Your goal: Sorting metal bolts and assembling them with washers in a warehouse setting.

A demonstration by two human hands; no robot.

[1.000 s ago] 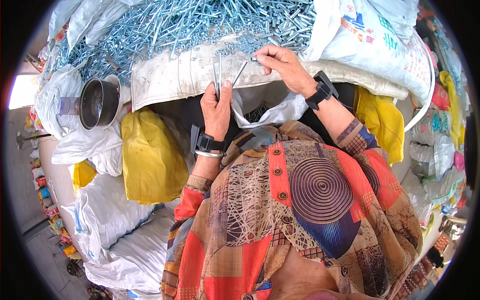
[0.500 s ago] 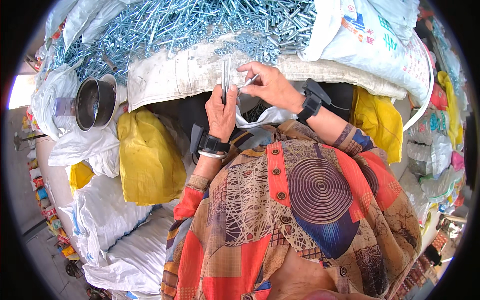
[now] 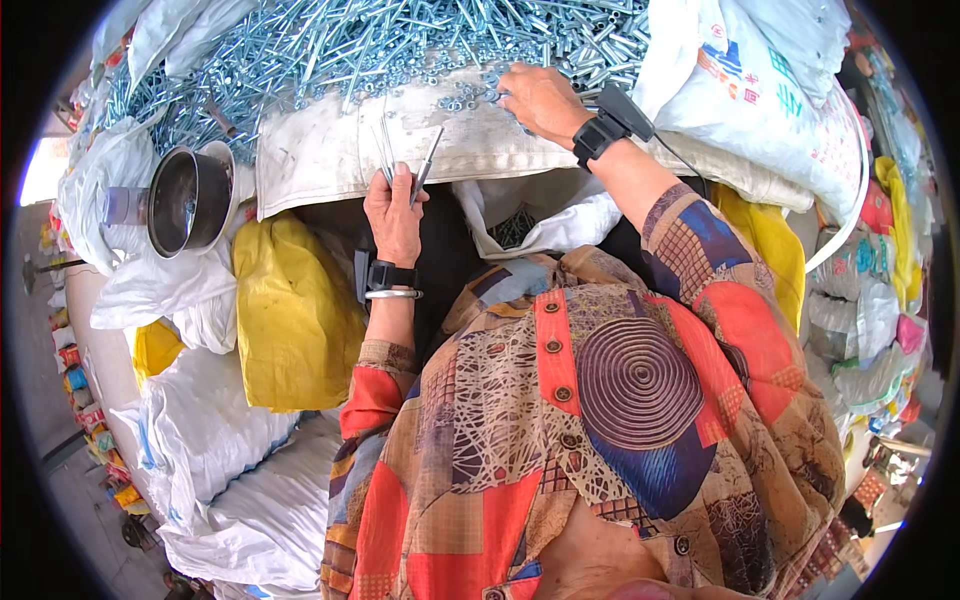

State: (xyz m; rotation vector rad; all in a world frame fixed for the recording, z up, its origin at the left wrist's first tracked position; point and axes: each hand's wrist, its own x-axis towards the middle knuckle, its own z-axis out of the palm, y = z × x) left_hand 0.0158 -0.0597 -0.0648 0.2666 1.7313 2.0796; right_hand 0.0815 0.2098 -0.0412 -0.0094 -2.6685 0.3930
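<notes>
Left hand (image 3: 394, 218): pinching metal rods (image 3: 429, 161) | right hand (image 3: 545, 103): curled at nut pile (image 3: 464, 97), hold unclear | seemingly picking; needs fingertip precision

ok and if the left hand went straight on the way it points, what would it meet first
Likely the off-white cloth edging the metal parts; the metal rods held in the left hand would lead, though depth is unclear.

A few slim silvery metal rods (image 3: 429, 160) fan apart at their tips, over the near edge of the pale cloth (image 3: 330, 150); small shiny nuts (image 3: 463, 97) lie scattered along its far side.
</notes>
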